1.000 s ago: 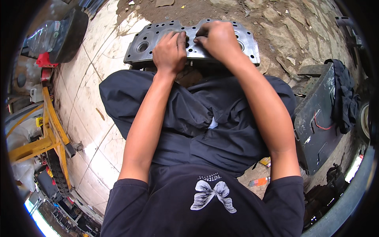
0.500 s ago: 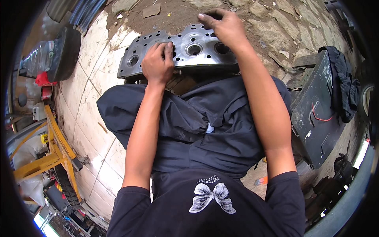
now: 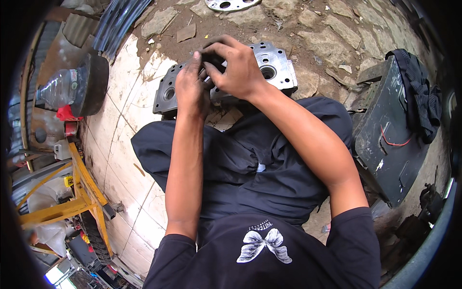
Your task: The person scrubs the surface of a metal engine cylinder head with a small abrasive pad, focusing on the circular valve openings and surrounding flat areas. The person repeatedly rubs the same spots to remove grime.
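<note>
A flat metal cylinder head (image 3: 283, 72), machined bright on top and pierced by round ports and bolt holes, lies in front of my folded legs. Over its middle my two hands meet. My left hand (image 3: 191, 91) is closed with the thumb pointing up, its fingers partly hidden behind the other hand. Coming across from the right, my right hand (image 3: 237, 67) curls its fingers toward the left one. Something dark shows between them, too hidden to name. Both hands have blackened fingertips.
A black metal box (image 3: 392, 130) with a dark cloth (image 3: 418, 91) over it stands at the right. Left are a yellow frame (image 3: 60, 212) and a clear plastic bottle (image 3: 57, 86). Another round-holed metal part (image 3: 233, 6) lies on the stony ground beyond.
My right hand has moved left from the cylinder head's far right edge to meet my left hand. The view has shifted slightly, bringing the far metal part into sight.
</note>
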### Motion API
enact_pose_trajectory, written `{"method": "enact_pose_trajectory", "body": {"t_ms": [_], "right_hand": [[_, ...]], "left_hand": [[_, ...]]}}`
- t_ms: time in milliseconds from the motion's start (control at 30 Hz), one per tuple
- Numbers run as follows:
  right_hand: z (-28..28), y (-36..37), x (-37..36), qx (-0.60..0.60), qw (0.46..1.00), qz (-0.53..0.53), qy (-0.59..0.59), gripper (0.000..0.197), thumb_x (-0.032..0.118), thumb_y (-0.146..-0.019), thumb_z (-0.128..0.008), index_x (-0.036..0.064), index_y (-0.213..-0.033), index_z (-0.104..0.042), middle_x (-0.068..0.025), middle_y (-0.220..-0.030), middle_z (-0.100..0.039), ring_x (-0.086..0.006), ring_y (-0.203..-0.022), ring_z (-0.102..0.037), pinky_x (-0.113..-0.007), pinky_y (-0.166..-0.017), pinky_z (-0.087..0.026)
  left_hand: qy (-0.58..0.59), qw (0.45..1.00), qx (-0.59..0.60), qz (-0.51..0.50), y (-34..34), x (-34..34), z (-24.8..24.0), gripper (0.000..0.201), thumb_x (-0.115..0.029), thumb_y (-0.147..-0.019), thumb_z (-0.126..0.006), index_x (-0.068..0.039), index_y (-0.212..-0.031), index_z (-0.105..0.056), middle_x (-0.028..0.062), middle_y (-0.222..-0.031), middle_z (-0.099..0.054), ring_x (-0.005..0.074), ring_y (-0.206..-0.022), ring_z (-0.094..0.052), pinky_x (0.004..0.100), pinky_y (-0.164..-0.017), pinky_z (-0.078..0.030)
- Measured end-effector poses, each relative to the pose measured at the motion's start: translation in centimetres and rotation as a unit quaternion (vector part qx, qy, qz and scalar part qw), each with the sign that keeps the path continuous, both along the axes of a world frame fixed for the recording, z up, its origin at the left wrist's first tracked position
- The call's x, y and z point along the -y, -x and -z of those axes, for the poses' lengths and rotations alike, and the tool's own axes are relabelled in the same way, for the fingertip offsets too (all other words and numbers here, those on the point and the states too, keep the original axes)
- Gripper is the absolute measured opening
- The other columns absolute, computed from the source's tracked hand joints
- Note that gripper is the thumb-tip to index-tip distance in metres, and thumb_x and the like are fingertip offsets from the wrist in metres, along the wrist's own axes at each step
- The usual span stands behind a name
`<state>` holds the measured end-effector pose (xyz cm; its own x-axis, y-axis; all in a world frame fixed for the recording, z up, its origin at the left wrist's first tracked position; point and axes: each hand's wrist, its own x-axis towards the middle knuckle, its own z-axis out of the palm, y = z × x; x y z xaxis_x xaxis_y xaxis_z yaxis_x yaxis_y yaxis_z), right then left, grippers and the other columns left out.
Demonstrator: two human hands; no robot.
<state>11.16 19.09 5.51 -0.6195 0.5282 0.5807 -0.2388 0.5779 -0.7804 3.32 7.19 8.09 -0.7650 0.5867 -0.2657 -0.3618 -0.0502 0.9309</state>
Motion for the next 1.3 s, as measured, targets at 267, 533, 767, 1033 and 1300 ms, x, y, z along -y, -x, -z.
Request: {"method": "enact_pose_trajectory", "body": {"t_ms": [267, 533, 767, 1033, 1300], "right_hand": [[-1.8, -1.2, -4.9, 0.086, 0.978, -0.042, 0.186, 0.024, 0.023, -0.095, -0.071, 0.0108, -0.109, -0.086, -0.0128, -0.095, -0.083, -0.0225, -0.088, -0.081, -0.037, -0.083, -0.063], [-2.5, -3.5, -9.6, 0.177, 0.964, 0.113, 0.161, 0.031, 0.040, -0.094, -0.079, 0.0140, -0.110, -0.086, -0.0104, -0.096, -0.083, -0.0247, -0.090, -0.080, -0.038, -0.088, -0.061], [-2.4, -3.4, -8.9, 0.201, 0.970, 0.087, 0.105, 0.038, 0.045, -0.091, -0.081, 0.0129, -0.111, -0.085, -0.0118, -0.095, -0.082, -0.0295, -0.092, -0.080, -0.040, -0.089, -0.061], [-3.3, -3.6, -8.8, 0.231, 0.966, 0.079, 0.087, 0.039, 0.045, -0.090, -0.081, 0.0108, -0.108, -0.085, -0.0138, -0.091, -0.082, -0.0303, -0.092, -0.080, -0.040, -0.090, -0.061], [-3.4, -4.2, -8.7, 0.242, 0.968, 0.062, 0.034, 0.033, 0.040, -0.091, -0.085, 0.0131, -0.110, -0.085, -0.0120, -0.103, -0.083, -0.0249, -0.095, -0.082, -0.038, -0.089, -0.062]], "left_hand": [[0.087, 0.969, -0.221, 0.068, 3.1, 0.4, 2.0, 0.033, -0.029, -0.108, -0.072, 0.001, -0.120, -0.075, 0.0050, -0.097, -0.078, 0.0136, -0.081, -0.068, 0.0273, -0.075, -0.055], [0.282, 0.794, -0.484, 0.237, 5.2, 0.7, 2.1, 0.029, -0.017, -0.090, -0.086, -0.006, -0.116, -0.082, 0.0105, -0.109, -0.083, 0.0216, -0.093, -0.079, 0.0340, -0.084, -0.060], [0.252, 0.731, -0.541, 0.330, 5.4, -0.5, 1.2, 0.025, -0.015, -0.089, -0.084, -0.007, -0.113, -0.083, 0.0144, -0.105, -0.080, 0.0350, -0.095, -0.077, 0.0418, -0.087, -0.059], [0.237, 0.682, -0.609, 0.327, 4.5, -1.1, 1.6, 0.026, -0.011, -0.087, -0.081, -0.008, -0.113, -0.083, 0.0151, -0.105, -0.078, 0.0373, -0.100, -0.072, 0.0448, -0.089, -0.057], [0.193, 0.593, -0.684, 0.378, 5.1, -1.8, 1.1, 0.023, -0.006, -0.087, -0.073, -0.007, -0.108, -0.081, 0.0137, -0.095, -0.073, 0.0369, -0.096, -0.068, 0.0470, -0.088, -0.056]]}}
